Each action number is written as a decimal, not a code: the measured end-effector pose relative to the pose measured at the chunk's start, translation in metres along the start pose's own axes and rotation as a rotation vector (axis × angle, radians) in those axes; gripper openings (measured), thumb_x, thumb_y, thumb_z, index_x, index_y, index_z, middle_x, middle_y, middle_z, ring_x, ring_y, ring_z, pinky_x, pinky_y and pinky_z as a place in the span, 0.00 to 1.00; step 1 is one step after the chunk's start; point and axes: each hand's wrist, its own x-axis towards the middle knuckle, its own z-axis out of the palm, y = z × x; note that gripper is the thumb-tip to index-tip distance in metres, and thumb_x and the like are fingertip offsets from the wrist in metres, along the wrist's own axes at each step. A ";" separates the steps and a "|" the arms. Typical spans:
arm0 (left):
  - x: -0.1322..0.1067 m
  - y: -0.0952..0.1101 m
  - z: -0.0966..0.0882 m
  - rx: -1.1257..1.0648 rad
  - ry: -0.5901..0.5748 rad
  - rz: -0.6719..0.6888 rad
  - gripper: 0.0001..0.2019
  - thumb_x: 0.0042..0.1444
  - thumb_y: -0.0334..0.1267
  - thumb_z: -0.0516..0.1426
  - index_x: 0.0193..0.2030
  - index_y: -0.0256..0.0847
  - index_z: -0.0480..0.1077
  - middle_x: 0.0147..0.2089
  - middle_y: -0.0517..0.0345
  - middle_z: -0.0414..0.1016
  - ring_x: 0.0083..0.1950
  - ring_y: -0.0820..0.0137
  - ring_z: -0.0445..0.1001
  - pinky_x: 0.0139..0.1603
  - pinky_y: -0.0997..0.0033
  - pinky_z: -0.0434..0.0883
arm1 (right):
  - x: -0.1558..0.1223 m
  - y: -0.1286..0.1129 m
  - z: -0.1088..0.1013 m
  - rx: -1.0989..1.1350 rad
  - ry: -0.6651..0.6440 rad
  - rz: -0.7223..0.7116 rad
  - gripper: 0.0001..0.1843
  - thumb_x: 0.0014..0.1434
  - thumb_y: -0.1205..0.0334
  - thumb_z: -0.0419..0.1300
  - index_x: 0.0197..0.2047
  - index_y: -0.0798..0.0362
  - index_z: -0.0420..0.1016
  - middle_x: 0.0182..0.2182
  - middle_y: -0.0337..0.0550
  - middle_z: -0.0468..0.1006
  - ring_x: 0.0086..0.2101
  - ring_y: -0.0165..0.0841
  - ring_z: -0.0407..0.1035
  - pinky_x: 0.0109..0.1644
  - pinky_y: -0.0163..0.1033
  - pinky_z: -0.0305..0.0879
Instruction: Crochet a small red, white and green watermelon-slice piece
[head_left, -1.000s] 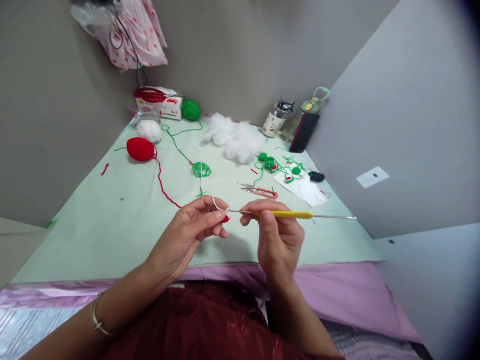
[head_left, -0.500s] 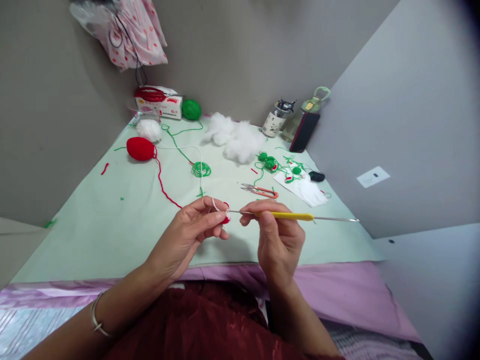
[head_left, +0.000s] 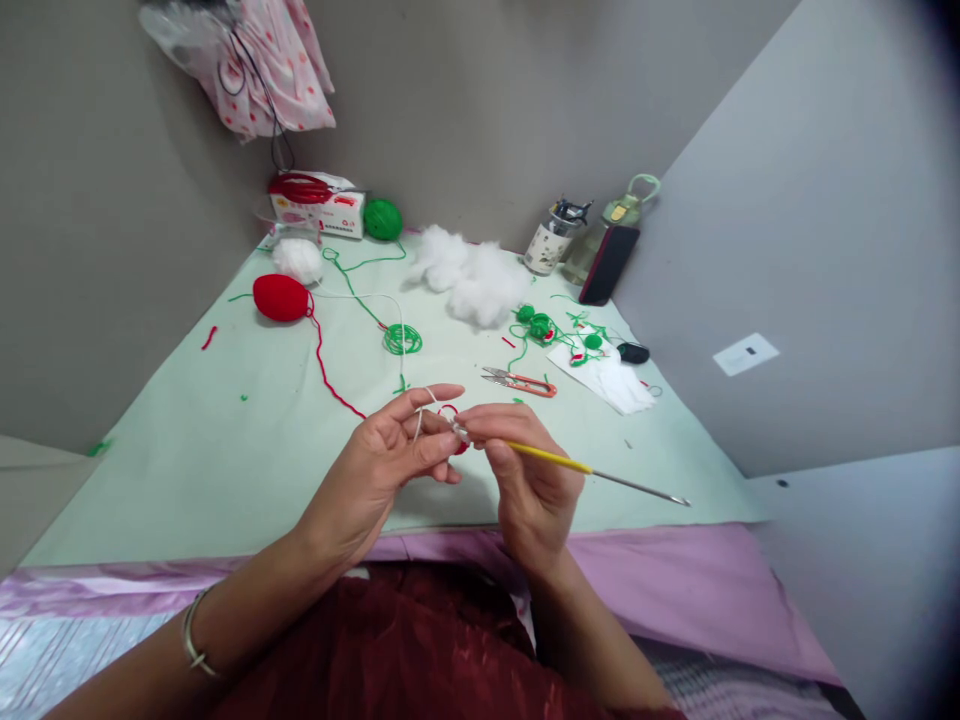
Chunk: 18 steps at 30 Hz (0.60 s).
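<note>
Head cam, centre of frame: I see both hands meeting just above the near edge of the table (head_left: 187, 440). Left hand (head_left: 382, 465) has the thumb and lower fingers pinched on a small red crochet piece (head_left: 459, 446), index finger stretched out straight toward the right, white yarn (head_left: 421, 412) looped over it. Right hand (head_left: 529, 480) is closed in a pinch on the crochet hook (head_left: 559, 461), gripping the yellow handle near its front end; the bare metal tail sticks out toward the lower right, tilted downward. Hook tip sits right at the red piece, touching or inside it; I can't tell which, too small and half hidden by fingertips.

Red yarn strand runs from the piece up and left across the table to the red yarn ball (head_left: 281, 297), upper left. White yarn ball (head_left: 298, 260) just behind it, green yarn ball (head_left: 383, 219) further back beside a white and red box (head_left: 319, 210) at the wall. Loose green yarn coil (head_left: 402, 339) mid-table. Stuffing fluff (head_left: 469, 272) upper centre. Orange thread snips (head_left: 519, 381) lie just beyond the hands. Right of those, small green crochet bits (head_left: 541, 326) and a white cloth (head_left: 606, 376). Jar (head_left: 550, 243), a bottle (head_left: 626, 212) and a dark phone (head_left: 608, 264) stand at the back right corner. Pink dotted bag (head_left: 259, 65) hangs on the wall, top left.
</note>
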 end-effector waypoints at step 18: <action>-0.002 -0.002 -0.007 0.193 0.075 0.161 0.16 0.57 0.36 0.71 0.52 0.47 0.82 0.36 0.65 0.75 0.35 0.77 0.77 0.40 0.78 0.79 | 0.001 -0.002 -0.005 0.090 0.040 0.130 0.12 0.74 0.63 0.55 0.46 0.49 0.81 0.39 0.42 0.84 0.32 0.31 0.78 0.41 0.42 0.78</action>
